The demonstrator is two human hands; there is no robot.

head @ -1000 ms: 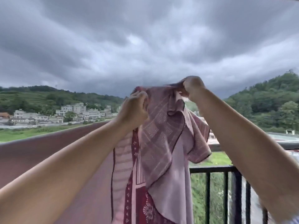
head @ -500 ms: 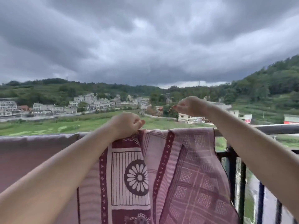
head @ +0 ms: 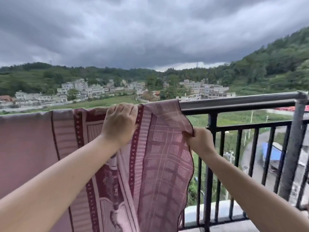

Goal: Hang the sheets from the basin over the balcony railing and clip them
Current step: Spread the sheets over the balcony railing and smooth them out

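Sheet (head: pixel 167 148) of pink and maroon patterned woven cloth, draped over the grey metal tube top rail (head: pixel 237 102) of the black barred balcony railing (head: pixel 210 164), hanging down the near side in long folds. Left hand (head: pixel 119 124) laid on the cloth at the rail, fingers curled over the top edge, gripping sheet and rail together; half a second ago the same hand bunched as a fist at that edge. Right hand (head: pixel 199 142) now lower, below the rail and beside the first black post, pinching the wavy dark-trimmed side hem between thumb and curled fingers; half a second ago raised above the rail, clear of the cloth, pinching nothing seen. Checked panel of the sheet now drawn rightward, its corner reaching the bare stretch of rail. Flower medallion plain in the earlier frame, now lost among folds behind the left forearm. To the left, plain dusty-pink cloth (head: pixel 25 148) spread along the same rail, touching the patterned sheet. View dropped since then: more of the bars, the grey concrete balcony ledge (head: pixel 217 211) and the road below in sight. Beyond the rail, pale blocky village houses (head: pixel 83 88), green wooded hills (head: pixel 267 64), heavy grey cloud (head: pixel 150 30). No brand, label or readable writing anywhere. No clip in sight on the sheet.
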